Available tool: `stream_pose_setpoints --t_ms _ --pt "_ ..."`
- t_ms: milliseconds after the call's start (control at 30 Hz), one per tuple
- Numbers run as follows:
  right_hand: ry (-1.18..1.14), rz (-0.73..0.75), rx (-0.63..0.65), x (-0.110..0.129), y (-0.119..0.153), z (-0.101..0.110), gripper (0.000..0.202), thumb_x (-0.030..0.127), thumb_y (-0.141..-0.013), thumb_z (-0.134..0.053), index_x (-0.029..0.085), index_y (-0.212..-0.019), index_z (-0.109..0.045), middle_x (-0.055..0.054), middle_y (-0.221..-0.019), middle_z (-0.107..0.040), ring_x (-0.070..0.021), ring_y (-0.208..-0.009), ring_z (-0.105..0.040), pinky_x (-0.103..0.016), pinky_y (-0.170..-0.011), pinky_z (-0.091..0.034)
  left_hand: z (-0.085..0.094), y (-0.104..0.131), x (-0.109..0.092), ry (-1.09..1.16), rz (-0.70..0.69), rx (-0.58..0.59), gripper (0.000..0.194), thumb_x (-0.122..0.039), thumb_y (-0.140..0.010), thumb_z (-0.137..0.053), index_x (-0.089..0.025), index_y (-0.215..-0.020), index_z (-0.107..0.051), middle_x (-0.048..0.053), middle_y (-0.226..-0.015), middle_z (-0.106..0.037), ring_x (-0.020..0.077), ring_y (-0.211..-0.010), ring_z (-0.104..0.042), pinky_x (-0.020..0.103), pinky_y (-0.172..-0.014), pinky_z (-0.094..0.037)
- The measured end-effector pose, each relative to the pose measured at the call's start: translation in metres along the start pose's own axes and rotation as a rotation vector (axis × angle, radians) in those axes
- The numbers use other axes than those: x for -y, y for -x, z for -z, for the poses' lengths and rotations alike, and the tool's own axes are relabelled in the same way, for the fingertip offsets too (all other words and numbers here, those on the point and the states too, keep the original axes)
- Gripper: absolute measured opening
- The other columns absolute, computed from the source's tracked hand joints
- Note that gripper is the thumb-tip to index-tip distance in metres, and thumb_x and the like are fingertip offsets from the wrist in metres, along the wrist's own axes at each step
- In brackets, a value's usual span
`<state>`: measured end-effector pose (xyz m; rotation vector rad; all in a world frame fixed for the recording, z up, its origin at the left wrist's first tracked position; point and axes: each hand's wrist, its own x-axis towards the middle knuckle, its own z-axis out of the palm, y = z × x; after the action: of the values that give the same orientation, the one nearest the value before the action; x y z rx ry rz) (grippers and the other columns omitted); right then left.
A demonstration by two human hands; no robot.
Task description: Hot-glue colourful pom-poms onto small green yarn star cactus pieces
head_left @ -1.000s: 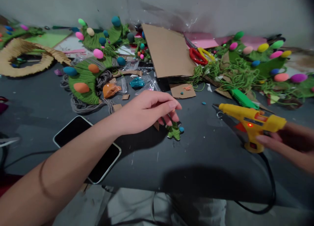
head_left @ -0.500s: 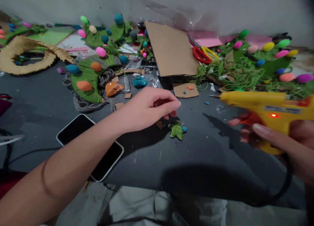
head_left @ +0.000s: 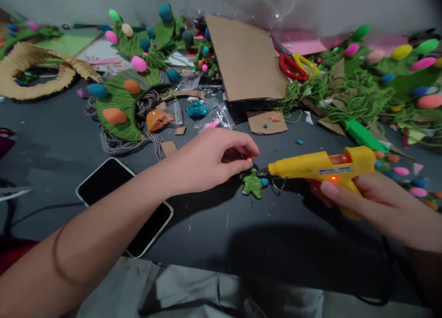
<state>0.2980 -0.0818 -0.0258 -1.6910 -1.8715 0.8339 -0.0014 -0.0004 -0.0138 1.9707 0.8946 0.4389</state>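
Note:
My left hand [head_left: 221, 159] pinches a tiny orange ball [head_left: 250, 161] between thumb and fingertips, just above a small green yarn-wrapped star [head_left: 252, 184]. The star lies on the dark table with a blue ball [head_left: 264, 182] at its right side. My right hand [head_left: 366, 198] grips a yellow glue gun [head_left: 311, 166] with a glowing red light. Its nozzle points left, close to the star's top and my left fingertips. A thin strand of glue hangs below the nozzle.
A phone [head_left: 103, 179] lies under my left forearm. Behind are cardboard [head_left: 245, 60], red scissors [head_left: 292, 68], green yarn [head_left: 362, 97], bagged clay [head_left: 159, 120], a green comb [head_left: 366, 136] and a green crescent with coloured balls [head_left: 119, 108]. A small cardboard piece [head_left: 267, 123] holds clay bits.
My right hand has brought the glue gun left and slightly down, its nozzle now near the star. An orange ball now shows at my left fingertips. The view has shifted a little.

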Motion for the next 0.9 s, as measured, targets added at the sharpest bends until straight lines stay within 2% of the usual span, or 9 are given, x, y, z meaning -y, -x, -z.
stream_pose_setpoints --t_ms 67,100,233,333,567,700,900 --pt "0.001 0.019 0.166 0.005 -0.001 0.001 0.057 0.065 -0.088 -0.065 0.022 -0.052 -0.063 -0.002 -0.045 -0.052 -0.0098 -0.037 -0.045 -0.021 -0.03 -0.034 0.0 0.0 0.001 -0.05 -0.029 0.012 0.013 -0.021 -0.094 -0.066 -0.017 -0.104 -0.074 0.001 -0.09 -0.077 0.0115 -0.076 -0.07 0.022 -0.07 -0.053" --pt "0.002 0.021 0.203 0.006 -0.001 0.001 0.056 0.065 -0.09 -0.064 0.022 -0.053 -0.063 -0.002 -0.046 -0.052 -0.0098 -0.038 -0.044 -0.021 -0.031 -0.034 0.001 0.0 0.001 -0.08 -0.042 0.007 0.014 -0.022 -0.095 -0.065 -0.018 -0.105 -0.074 0.001 -0.09 -0.077 0.0111 -0.076 -0.07 0.022 -0.07 -0.052" --pt "0.047 -0.015 0.174 0.005 -0.001 0.001 0.063 0.072 -0.086 -0.062 0.022 -0.048 -0.058 -0.001 -0.043 -0.045 -0.01 -0.036 -0.04 -0.024 -0.029 -0.029 0.001 -0.001 0.002 -0.186 -0.069 -0.046 0.017 -0.027 -0.098 -0.063 -0.018 -0.104 -0.075 -0.001 -0.088 -0.076 0.0098 -0.071 -0.068 0.021 -0.066 -0.049" --pt "0.102 -0.036 0.177 0.0 0.0 0.0 0.07 0.079 -0.085 -0.055 0.022 -0.045 -0.053 0.0 -0.041 -0.041 -0.0098 -0.035 -0.036 -0.025 -0.028 -0.026 0.001 -0.001 0.001 -0.205 -0.067 -0.035 0.018 -0.028 -0.099 -0.061 -0.019 -0.106 -0.075 -0.002 -0.087 -0.076 0.0091 -0.069 -0.067 0.022 -0.065 -0.048" --pt "0.142 -0.027 0.193 -0.002 0.0 0.0 0.07 0.079 -0.086 -0.053 0.022 -0.045 -0.046 0.002 -0.041 -0.037 -0.0091 -0.034 -0.033 -0.025 -0.029 -0.025 0.001 0.0 -0.004 -0.034 -0.003 0.032 0.016 -0.022 -0.095 -0.067 -0.016 -0.109 -0.073 0.0 -0.092 -0.077 0.0093 -0.077 -0.071 0.018 -0.065 -0.053" --pt "0.139 -0.021 0.201 0.0 -0.001 -0.001 0.07 0.079 -0.087 -0.05 0.022 -0.047 -0.051 0.002 -0.042 -0.04 -0.0096 -0.035 -0.034 -0.025 -0.03 -0.028 0.002 0.001 -0.006 0.075 0.05 0.037 0.019 -0.022 -0.094 -0.068 -0.015 -0.112 -0.07 0.002 -0.094 -0.077 0.011 -0.075 -0.072 0.02 -0.063 -0.057" --pt "0.156 -0.009 0.205 0.0 0.0 -0.001 0.071 0.081 -0.087 -0.048 0.022 -0.046 -0.048 0.002 -0.042 -0.038 -0.0097 -0.036 -0.035 -0.025 -0.03 -0.028 0.001 0.001 -0.008 0.11 0.103 0.048 0.02 -0.021 -0.094 -0.067 -0.016 -0.114 -0.068 0.003 -0.098 -0.076 0.0115 -0.077 -0.074 0.02 -0.065 -0.06"
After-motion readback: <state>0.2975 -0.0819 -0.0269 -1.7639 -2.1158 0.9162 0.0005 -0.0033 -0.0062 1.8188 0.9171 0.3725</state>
